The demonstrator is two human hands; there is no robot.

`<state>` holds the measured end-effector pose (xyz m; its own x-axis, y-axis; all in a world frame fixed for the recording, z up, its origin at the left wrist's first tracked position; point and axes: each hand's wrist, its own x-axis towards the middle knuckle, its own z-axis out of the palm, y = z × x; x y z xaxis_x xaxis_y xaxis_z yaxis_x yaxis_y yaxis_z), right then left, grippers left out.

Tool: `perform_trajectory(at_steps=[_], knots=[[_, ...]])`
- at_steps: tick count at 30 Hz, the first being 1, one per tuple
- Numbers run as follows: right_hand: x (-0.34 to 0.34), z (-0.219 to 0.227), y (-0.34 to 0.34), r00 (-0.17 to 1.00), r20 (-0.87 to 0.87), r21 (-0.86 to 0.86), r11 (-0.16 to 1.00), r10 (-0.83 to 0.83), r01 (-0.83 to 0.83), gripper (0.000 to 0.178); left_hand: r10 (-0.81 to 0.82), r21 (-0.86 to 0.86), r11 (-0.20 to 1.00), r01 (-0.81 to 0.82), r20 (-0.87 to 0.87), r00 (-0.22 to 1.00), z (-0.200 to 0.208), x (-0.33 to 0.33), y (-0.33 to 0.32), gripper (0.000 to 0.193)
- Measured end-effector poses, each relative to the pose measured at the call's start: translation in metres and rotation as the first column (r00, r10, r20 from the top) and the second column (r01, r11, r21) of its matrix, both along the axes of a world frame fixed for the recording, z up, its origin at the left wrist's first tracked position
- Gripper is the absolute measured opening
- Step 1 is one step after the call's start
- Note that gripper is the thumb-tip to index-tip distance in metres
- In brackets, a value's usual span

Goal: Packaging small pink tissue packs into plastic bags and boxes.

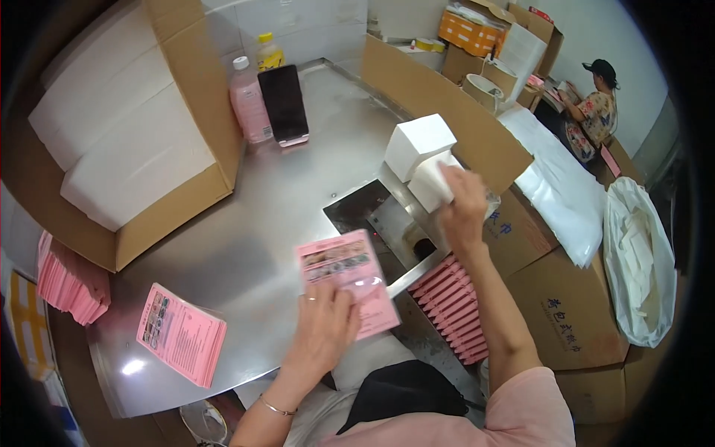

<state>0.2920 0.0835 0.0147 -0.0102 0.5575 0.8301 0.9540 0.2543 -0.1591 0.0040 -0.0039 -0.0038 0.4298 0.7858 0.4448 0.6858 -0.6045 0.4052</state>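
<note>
My left hand is on a pink printed plastic packet at the table's near edge, fingers bent over its face. The packet's upper right corner overlaps a rectangular opening in the metal table. Beyond that opening, my right hand grips a small stack of folded white tissues, its fingers closed on the right side. Directly behind stands another white tissue block. To the left lies a pile of pink printed packets.
A carton of white tissue blocks stands at left, with more pink packets below. A phone leans against a pink bottle. Filled pink packs, cartons and a white bag are right. A person sits far right.
</note>
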Motion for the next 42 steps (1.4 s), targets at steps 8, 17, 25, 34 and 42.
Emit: perform_trajectory(at_steps=[8, 17, 25, 34, 42], knots=[[-0.122, -0.031, -0.063, 0.808, 0.250, -0.327, 0.832, 0.533, -0.448, 0.042, 0.140, -0.039, 0.988, -0.147, -0.148, 0.979, 0.004, -0.021, 0.001, 0.076], [-0.093, -0.001, -0.046, 0.904, 0.015, -0.279, 0.870, 0.426, -0.406, 0.028, 0.221, -0.026, 0.971, -0.236, -0.264, 0.939, 0.005, -0.019, 0.001, 0.061], [0.012, -0.017, 0.016, 0.983, 0.127, -0.255, 0.954, -0.129, 0.158, 0.018, 0.355, 0.128, 0.934, -0.335, -0.210, 0.911, 0.004, -0.012, 0.003, 0.048], [0.009, -0.018, 0.005, 0.999, 0.022, -0.144, 0.989, 0.027, -0.023, 0.033, 0.120, 0.006, 0.993, -0.120, -0.160, 0.980, -0.001, -0.005, 0.000, 0.042], [-0.128, -0.041, -0.075, 0.699, 0.227, -0.362, 0.725, 0.679, -0.586, 0.035, 0.131, -0.027, 0.991, -0.134, -0.100, 0.986, 0.013, -0.027, 0.003, 0.080]])
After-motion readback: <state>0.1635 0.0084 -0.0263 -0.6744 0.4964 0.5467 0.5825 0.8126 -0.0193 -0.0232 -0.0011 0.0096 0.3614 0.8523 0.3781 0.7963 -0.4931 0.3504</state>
